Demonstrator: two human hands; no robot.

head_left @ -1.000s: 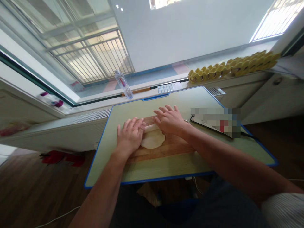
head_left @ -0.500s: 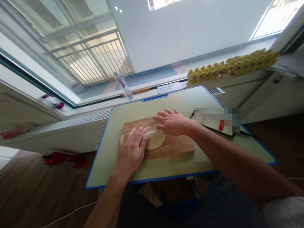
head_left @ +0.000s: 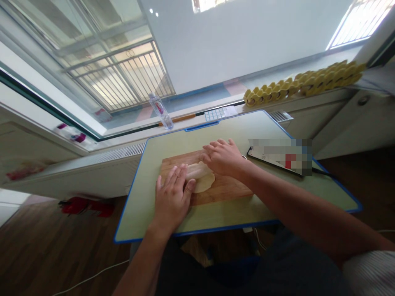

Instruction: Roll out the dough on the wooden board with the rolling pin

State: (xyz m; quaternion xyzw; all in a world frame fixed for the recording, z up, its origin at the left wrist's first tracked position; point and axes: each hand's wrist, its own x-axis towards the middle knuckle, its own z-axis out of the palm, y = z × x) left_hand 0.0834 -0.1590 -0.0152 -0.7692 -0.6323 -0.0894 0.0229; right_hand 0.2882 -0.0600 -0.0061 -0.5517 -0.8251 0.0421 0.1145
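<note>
On a wooden cutting board [head_left: 226, 189] lies a thin, pale, roundish sheet of dough [head_left: 205, 183]. A short whitish rolling pin [head_left: 195, 170] rests across the dough, its two ends hidden under my hands. My left hand [head_left: 173, 193] lies flat over the pin's left end, fingers stretched out and thumb apart, close to the dough's edge. Over the right end is my right hand [head_left: 224, 158], palm down, its fingers extended and slightly bent. Neither hand is wrapped round the pin.
The board sits on a pale green, blue-edged table [head_left: 138, 205]. A phone [head_left: 274, 161] with a cable lies at the right. Along the window sill are a clear bottle [head_left: 162, 112], a wooden stick [head_left: 183, 118] and yellow egg trays [head_left: 304, 82]. A red object [head_left: 86, 206] is on the floor.
The rolling pin has rolled slightly towards me, and more dough shows beyond it. My left thumb has swung away from the pin. My right hand has shifted slightly nearer.
</note>
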